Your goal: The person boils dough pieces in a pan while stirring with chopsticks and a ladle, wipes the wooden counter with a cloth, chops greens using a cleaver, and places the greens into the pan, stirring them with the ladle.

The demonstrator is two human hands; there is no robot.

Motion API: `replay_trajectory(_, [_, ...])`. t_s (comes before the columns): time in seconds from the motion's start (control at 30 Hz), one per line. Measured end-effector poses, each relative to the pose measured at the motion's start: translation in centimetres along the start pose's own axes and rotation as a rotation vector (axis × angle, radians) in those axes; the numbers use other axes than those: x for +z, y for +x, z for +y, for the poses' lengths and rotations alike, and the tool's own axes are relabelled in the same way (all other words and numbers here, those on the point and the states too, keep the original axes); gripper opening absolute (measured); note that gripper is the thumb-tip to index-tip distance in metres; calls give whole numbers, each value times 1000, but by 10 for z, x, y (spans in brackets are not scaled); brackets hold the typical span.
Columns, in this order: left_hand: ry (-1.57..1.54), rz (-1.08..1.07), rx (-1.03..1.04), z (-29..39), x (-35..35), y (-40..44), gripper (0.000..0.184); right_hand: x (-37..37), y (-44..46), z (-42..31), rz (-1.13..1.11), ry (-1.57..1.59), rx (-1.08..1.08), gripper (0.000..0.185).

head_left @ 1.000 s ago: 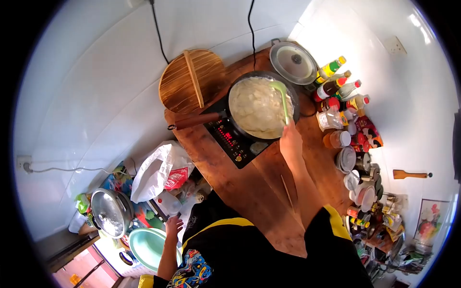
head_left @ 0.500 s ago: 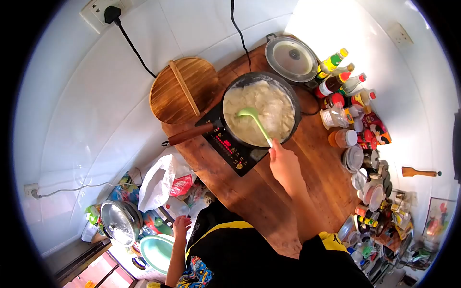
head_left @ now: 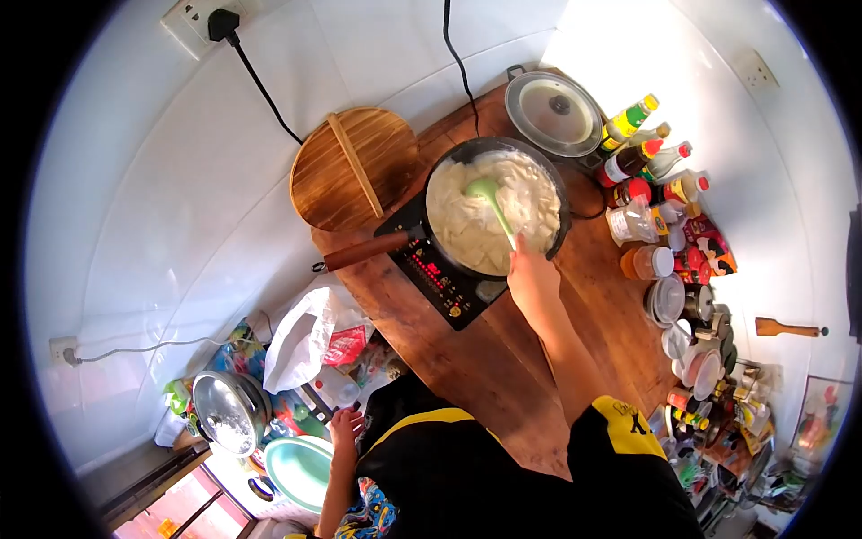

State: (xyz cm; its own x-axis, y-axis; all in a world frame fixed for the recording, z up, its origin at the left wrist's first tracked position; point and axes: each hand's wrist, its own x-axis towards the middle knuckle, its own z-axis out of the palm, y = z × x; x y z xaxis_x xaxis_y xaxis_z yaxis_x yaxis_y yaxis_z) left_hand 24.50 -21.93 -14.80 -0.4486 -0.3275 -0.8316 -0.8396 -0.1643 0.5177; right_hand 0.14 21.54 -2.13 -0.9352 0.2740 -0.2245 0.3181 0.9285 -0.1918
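My right hand (head_left: 533, 277) is closed round the handle of a green ladle (head_left: 486, 191), whose head rests in the pale, chunky food (head_left: 476, 232) filling a black pan (head_left: 564, 214). The pan, with its brown handle (head_left: 368, 251) pointing left, sits on a black induction cooker (head_left: 440, 286) with lit red marks. Low on the left, my left hand (head_left: 346, 425) hangs beside my body, near a pale green basin (head_left: 299, 469). Its fingers look loosely spread, and nothing shows in them.
A round wooden lid (head_left: 355, 171) lies left of the pan, a glass lid (head_left: 554, 114) behind it. Bottles (head_left: 628, 162) and jars (head_left: 648, 262) line the right side of the wooden table (head_left: 467, 377). A white plastic bag (head_left: 301, 340) and a metal pot (head_left: 226, 413) are at the left.
The ladle head went from the pan's right side to its left half, then slightly back toward the middle, with my right hand moving along. The camera view has shifted a little.
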Motion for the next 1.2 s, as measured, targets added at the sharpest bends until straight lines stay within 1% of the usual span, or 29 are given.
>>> replay_trajectory(0.13, [-17, -1, -52, 4, 8, 0, 27, -13, -35, 4, -64, -8, 1, 42])
replay_trajectory(0.23, [-10, -69, 29, 13, 19, 4, 27, -33, -55, 18, -21, -32, -49, 38])
replay_trajectory(0.3, [-93, -32, 53, 41, 32, 8, 29, -62, -71, 31, -26, -13, -113, 38])
replay_trajectory(0.33, [-83, -50, 169, 61, 36, 9, 29, -78, -80, 36, -24, -18, -113, 38])
replay_trajectory(0.4, [208, 45, 538, 138, 68, 2, 31, -107, -98, 41, 11, 13, -115, 38])
replay_trajectory(0.43, [482, 221, 923, 172, 85, 3, 29, -114, -103, 42, 9, 5, -116, 38])
replay_trajectory(0.47, [507, 258, 999, 213, 109, -10, 29, -121, -107, 42, -9, -59, -92, 38])
replay_trajectory(0.5, [724, 355, 1289, 252, 131, -30, 34, -124, -109, 42, -25, -123, -68, 38])
replay_trajectory(0.53, [850, 336, 1414, 282, 151, -48, 38, -125, -110, 42, -23, -130, -67, 38])
replay_trajectory(0.57, [1001, 375, 1636, 306, 168, -55, 46, -125, -110, 40, -71, -184, -54, 38])
replay_trajectory(0.6, [995, 374, 1635, 319, 178, -48, 46, -125, -109, 39, -118, -239, -42, 38])
replay_trajectory(0.63, [1220, 193, 1524, 328, 186, -39, 48, -121, -106, 39, -116, -243, -42, 38])
replay_trajectory(0.67, [1433, 7, 1393, 334, 193, -32, 50, -113, -100, 41, -168, -190, -60, 39])
replay_trajectory(0.7, [1429, 7, 1393, 337, 199, -24, 50, -103, -93, 43, -220, -136, -79, 39])
replay_trajectory(0.77, [1703, -42, 1107, 338, 209, -9, 50, -76, -78, 49, -205, -101, -84, 38])
replay_trajectory(0.83, [1725, -40, 1137, 339, 209, -5, 49, -53, -63, 50, -200, -63, -93, 38])
replay_trajectory(0.87, [1748, -42, 1172, 338, 208, -3, 47, -43, -58, 47, -136, -33, -106, 37])
replay_trajectory(0.9, [1751, -45, 1164, 337, 206, -2, 47, -35, -54, 45, -71, -4, -118, 36])
replay_trajectory(0.93, [1792, -43, 1249, 338, 204, 0, 38, -28, -47, 43, -76, -4, -121, 36])
replay_trajectory(0.97, [1833, -40, 1335, 339, 202, 1, 34, -22, -41, 40, -69, 25, -142, 36])
replay_trajectory(1.07, [1814, -100, 1355, 340, 200, 5, 33, -2, -19, 32, -32, 74, -169, 37])
replay_trajectory(1.1, [1816, -99, 1351, 340, 199, 7, 33, -1, -12, 26, 0, 90, -175, 37])
replay_trajectory(1.2, [1761, -143, 1382, 341, 199, 8, 33, -2, 9, 6, -2, 107, -172, 38])
